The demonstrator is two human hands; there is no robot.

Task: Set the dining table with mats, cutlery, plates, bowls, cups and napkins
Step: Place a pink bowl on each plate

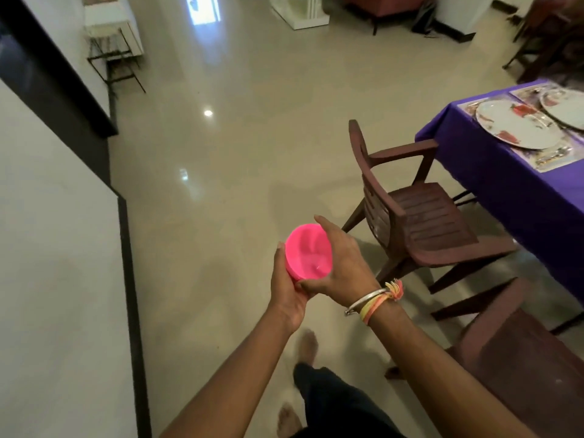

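While we hold pink bowls [308,252] at lower centre of frame, left hand [289,292] gripping from beneath, right hand [343,263] curled over rim, table [493,181] lies to upper right, well apart; right hand nearer. On it plates [518,124] sit on mats [551,161]; we judge bowls go next.

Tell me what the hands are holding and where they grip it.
Both hold a pink bowl: the left hand cups its left wall and underside, and the right hand wraps its right rim, thumb at the near edge.
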